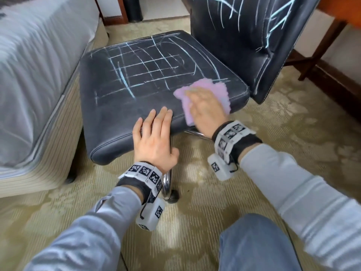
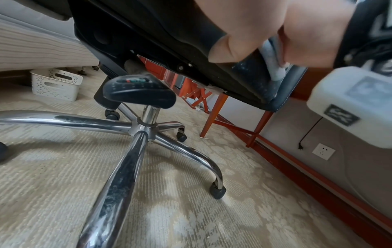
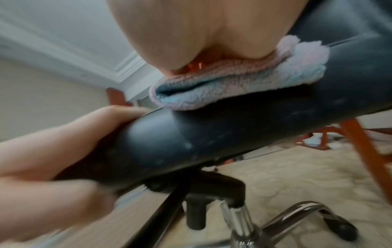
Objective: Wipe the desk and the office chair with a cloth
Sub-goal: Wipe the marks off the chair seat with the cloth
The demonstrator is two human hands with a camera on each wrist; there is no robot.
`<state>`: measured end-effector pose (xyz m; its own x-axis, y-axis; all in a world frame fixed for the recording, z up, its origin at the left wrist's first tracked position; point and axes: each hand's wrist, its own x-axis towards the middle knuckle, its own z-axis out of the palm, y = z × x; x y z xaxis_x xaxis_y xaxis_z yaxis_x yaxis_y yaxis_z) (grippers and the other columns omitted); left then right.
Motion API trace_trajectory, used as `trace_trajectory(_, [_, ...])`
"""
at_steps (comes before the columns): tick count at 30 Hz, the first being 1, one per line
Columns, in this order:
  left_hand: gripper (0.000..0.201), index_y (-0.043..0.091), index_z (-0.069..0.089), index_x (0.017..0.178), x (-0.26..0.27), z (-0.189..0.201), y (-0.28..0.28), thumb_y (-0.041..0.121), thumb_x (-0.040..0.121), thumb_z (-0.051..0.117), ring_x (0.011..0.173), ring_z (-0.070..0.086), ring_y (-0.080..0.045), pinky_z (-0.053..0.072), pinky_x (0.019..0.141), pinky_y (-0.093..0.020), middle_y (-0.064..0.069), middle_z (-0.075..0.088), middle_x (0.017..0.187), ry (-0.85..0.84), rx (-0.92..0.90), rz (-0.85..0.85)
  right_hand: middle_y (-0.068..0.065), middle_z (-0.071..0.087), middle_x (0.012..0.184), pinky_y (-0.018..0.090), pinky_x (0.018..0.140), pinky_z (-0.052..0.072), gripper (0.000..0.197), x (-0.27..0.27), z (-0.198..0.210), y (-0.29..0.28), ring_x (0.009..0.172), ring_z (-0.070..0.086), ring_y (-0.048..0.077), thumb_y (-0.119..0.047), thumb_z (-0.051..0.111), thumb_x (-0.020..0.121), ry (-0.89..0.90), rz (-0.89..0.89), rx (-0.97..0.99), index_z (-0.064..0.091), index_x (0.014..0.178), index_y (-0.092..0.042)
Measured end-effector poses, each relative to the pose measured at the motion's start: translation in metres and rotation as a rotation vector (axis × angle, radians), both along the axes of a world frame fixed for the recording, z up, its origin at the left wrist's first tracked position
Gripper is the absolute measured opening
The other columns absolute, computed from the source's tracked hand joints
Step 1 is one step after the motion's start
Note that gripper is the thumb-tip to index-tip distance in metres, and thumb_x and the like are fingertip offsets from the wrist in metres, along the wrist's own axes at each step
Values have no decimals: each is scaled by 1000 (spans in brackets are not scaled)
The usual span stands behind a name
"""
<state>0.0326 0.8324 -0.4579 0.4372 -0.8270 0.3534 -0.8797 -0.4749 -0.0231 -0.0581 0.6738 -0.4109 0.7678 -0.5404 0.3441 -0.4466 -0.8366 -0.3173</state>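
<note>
The black office chair seat (image 1: 148, 79), scrawled with pale chalk lines, stands before me, and its marked backrest (image 1: 244, 36) rises at the upper right. My right hand (image 1: 207, 106) presses flat on a pink cloth (image 1: 220, 90) at the seat's near right corner. In the right wrist view the palm (image 3: 191, 33) bears down on the folded cloth (image 3: 244, 87), whose underside looks pale blue. My left hand (image 1: 154, 133) clamps the seat's front edge, fingers laid on top. Its thumb (image 2: 231, 48) sits against the underside.
A bed (image 1: 29, 75) runs close along the chair's left side, with a white basket (image 2: 55, 83) under it. The chrome five-star base (image 2: 135, 130) with castors spreads over patterned carpet. Wooden desk legs (image 1: 320, 49) stand behind the backrest. My knee (image 1: 254, 241) is at bottom right.
</note>
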Motion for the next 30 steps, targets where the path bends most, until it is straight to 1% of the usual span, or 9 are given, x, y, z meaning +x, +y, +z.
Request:
trace_trajectory(4, [102, 16, 29, 156, 1, 0, 1, 36, 63, 68, 149, 27, -26, 13, 122, -50, 0, 31, 162, 2, -1, -8, 4, 43, 153, 36, 120, 13, 48, -5, -7, -6, 144, 32, 20, -28, 36, 101, 76, 145, 17, 43, 148, -20])
trace_trajectory(7, [102, 18, 26, 157, -2, 2, 0, 36, 67, 70, 150, 24, -25, 11, 123, -49, 2, 28, 162, 9, 16, -2, 0, 66, 98, 51, 87, 45, 49, -11, 12, -46, 99, 60, 32, -12, 48, 68, 188, -100, -145, 57, 110, -36])
trace_trajectory(10, [102, 19, 26, 157, -5, 2, -3, 37, 66, 71, 150, 24, -24, 10, 123, -48, 2, 28, 162, 10, 14, 6, -2, 49, 69, 42, 67, 40, 48, -10, 22, -73, 70, 48, 28, -4, 33, 51, 305, -294, -183, 44, 92, -25])
trace_trajectory(13, [103, 18, 28, 156, -6, 0, -5, 38, 64, 70, 149, 25, -25, 10, 123, -48, 2, 29, 162, 25, 7, 17, 3, 54, 63, 43, 74, 42, 29, -2, 21, -56, 69, 54, 27, -10, 45, 58, 205, -278, -194, 48, 86, -18])
trace_trajectory(15, [103, 18, 30, 156, -6, -2, -5, 38, 62, 69, 149, 26, -25, 11, 122, -49, 2, 30, 162, 25, 3, 16, 2, 71, 94, 45, 92, 40, 28, 3, 5, -33, 101, 58, 24, -17, 47, 81, 100, -19, -88, 65, 102, -20])
trace_trajectory(18, [103, 17, 31, 155, -4, -1, -4, 37, 61, 68, 149, 27, -26, 12, 122, -49, 1, 31, 161, 17, -2, 1, 0, 49, 149, 41, 117, 21, 52, -2, 4, -20, 140, 37, 14, -36, 35, 98, 128, 243, -7, 49, 145, -21])
trace_trajectory(24, [105, 18, 26, 157, -4, 1, -3, 39, 64, 71, 150, 22, -24, 10, 123, -48, 2, 27, 163, 10, 22, -4, -1, 67, 119, 54, 103, 36, 37, -27, 22, -91, 118, 53, 28, -37, 37, 97, 121, -141, 119, 59, 127, -35])
trace_trajectory(28, [105, 17, 30, 155, -4, -2, -4, 38, 61, 70, 148, 26, -26, 12, 122, -49, 1, 31, 161, 3, -4, 11, -7, 61, 67, 48, 76, 47, 9, -1, 20, -52, 79, 56, 23, -27, 41, 77, 205, -162, -187, 46, 84, -24])
trace_trajectory(30, [104, 16, 32, 154, -3, -3, -3, 37, 59, 69, 148, 28, -27, 12, 122, -49, 0, 33, 160, -2, -20, 8, -11, 71, 95, 51, 97, 42, 18, 6, 11, -27, 104, 58, 20, -27, 45, 86, 169, 64, -159, 57, 96, -33])
